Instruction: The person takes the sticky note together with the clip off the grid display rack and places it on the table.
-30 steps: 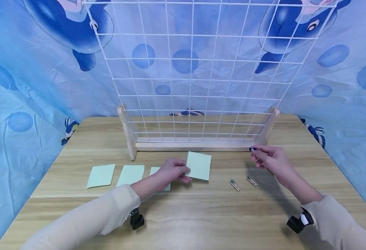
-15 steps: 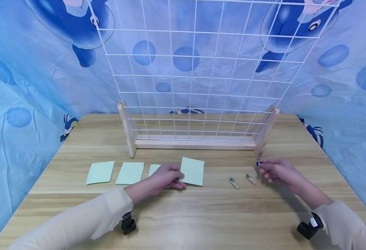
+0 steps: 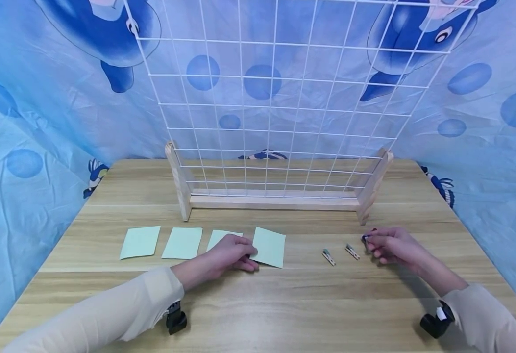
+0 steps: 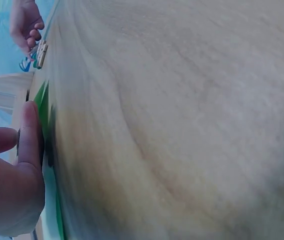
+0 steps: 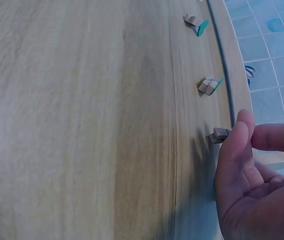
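My left hand [image 3: 230,257] pinches the left edge of a pale green square paper note [image 3: 269,247], which is slightly tilted near the tabletop. Under that hand lies another note [image 3: 222,236], partly covered. Two more notes, a middle one [image 3: 182,243] and a far-left one [image 3: 140,242], lie flat in the same row. On the right, my right hand [image 3: 396,249] pinches a small clothespin [image 5: 219,135] with a dark blue end, close to the table. Left of it lie two small wooden clothespins with green ends, one nearer [image 3: 329,257] and one farther [image 3: 352,251].
Behind the notes stands a white wire grid [image 3: 268,130] in a wooden base [image 3: 275,202]. A blue patterned cloth [image 3: 33,117] hangs around the wood-grain table [image 3: 258,314]. Each wrist wears a black camera.
My left hand has brought the note toward me, slightly left and lower. My right hand has moved down from beside the stand's right foot, the clothespin still in its fingers.
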### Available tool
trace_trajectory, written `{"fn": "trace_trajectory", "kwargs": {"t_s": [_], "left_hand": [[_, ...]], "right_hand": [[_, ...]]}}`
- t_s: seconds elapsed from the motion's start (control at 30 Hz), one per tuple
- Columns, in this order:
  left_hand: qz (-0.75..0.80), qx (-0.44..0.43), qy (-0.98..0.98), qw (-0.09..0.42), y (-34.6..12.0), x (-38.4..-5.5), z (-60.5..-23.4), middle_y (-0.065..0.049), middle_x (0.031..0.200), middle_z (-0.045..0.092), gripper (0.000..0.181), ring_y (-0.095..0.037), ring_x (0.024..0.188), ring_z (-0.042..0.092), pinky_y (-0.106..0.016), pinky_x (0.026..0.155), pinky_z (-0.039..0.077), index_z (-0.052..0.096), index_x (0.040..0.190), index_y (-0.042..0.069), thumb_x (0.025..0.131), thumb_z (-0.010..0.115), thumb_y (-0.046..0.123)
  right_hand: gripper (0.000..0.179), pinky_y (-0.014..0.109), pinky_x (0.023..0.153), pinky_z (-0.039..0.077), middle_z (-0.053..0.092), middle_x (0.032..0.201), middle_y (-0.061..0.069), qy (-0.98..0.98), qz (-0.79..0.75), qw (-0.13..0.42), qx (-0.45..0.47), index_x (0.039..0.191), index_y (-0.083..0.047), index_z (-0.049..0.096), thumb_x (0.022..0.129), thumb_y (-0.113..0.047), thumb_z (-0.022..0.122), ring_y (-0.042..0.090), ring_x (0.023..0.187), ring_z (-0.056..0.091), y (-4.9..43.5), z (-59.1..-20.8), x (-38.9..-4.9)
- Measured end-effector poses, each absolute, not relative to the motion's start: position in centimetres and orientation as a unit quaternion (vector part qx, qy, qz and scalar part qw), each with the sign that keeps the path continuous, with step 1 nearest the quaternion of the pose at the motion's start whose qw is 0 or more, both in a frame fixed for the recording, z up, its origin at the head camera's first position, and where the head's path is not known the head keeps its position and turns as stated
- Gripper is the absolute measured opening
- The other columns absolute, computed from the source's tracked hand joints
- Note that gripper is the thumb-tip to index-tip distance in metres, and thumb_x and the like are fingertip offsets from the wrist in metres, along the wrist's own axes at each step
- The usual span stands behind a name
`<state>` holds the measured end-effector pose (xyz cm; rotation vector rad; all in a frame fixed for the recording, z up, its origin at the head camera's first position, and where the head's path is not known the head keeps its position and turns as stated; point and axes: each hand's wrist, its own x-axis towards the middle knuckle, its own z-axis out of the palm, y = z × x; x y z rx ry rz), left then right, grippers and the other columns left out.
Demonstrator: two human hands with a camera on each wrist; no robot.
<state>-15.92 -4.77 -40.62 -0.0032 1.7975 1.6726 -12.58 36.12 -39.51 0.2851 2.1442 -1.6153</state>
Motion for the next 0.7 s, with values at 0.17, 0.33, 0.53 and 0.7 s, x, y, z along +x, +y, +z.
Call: {"fn": "trace_trajectory", "kwargs": {"t_s": [0.17, 0.33, 0.53, 0.7], "left_hand": [[0.613, 0.025, 0.717, 0.331, -5.2, -15.8, -39.8, -0.017, 0.085, 0.065, 0.025, -0.016, 0.065, 0.069, -0.028, 0.064, 0.06, 0.059, 0.108, -0.013, 0.09, 0.057, 0.004], [0.564, 0.079, 0.761, 0.311, -6.0, -15.8, -39.0, -0.014, 0.078, 0.067, 0.021, -0.015, 0.059, 0.066, -0.028, 0.061, 0.059, 0.067, 0.091, -0.01, 0.091, 0.054, 0.007], [0.538, 0.087, 0.788, 0.287, -6.8, -15.7, -38.4, -0.016, 0.08, 0.068, 0.022, -0.017, 0.059, 0.065, -0.03, 0.06, 0.059, 0.069, 0.095, -0.008, 0.091, 0.054, 0.008], [0.532, 0.087, 0.795, 0.278, -7.6, -15.9, -38.2, -0.015, 0.082, 0.068, 0.025, -0.019, 0.061, 0.066, -0.032, 0.061, 0.06, 0.066, 0.109, -0.008, 0.093, 0.057, 0.009]], "right_hand": [[0.049, 0.024, 0.058, 0.055, 0.065, 0.086, 0.0, 0.788, -0.572, 0.203, 0.104, 0.137, 0.015, 0.039, 0.1, -0.016, 0.049, 0.009, 0.068, 0.06, 35.8, -39.5, -12.2], [0.05, 0.026, 0.058, 0.055, 0.065, 0.086, 0.001, 0.799, -0.562, 0.182, 0.108, 0.139, 0.012, 0.038, 0.101, -0.019, 0.049, 0.011, 0.068, 0.06, 35.6, -39.1, -11.9], [0.052, 0.028, 0.06, 0.056, 0.066, 0.087, 0.002, 0.807, -0.557, 0.164, 0.108, 0.14, 0.01, 0.038, 0.1, -0.023, 0.05, 0.012, 0.069, 0.061, 35.2, -38.3, -11.8], [0.05, 0.03, 0.062, 0.057, 0.065, 0.09, 0.006, 0.818, -0.547, 0.148, 0.098, 0.14, 0.008, 0.039, 0.101, -0.021, 0.048, 0.015, 0.072, 0.062, 34.7, -37.8, -11.6]]}}
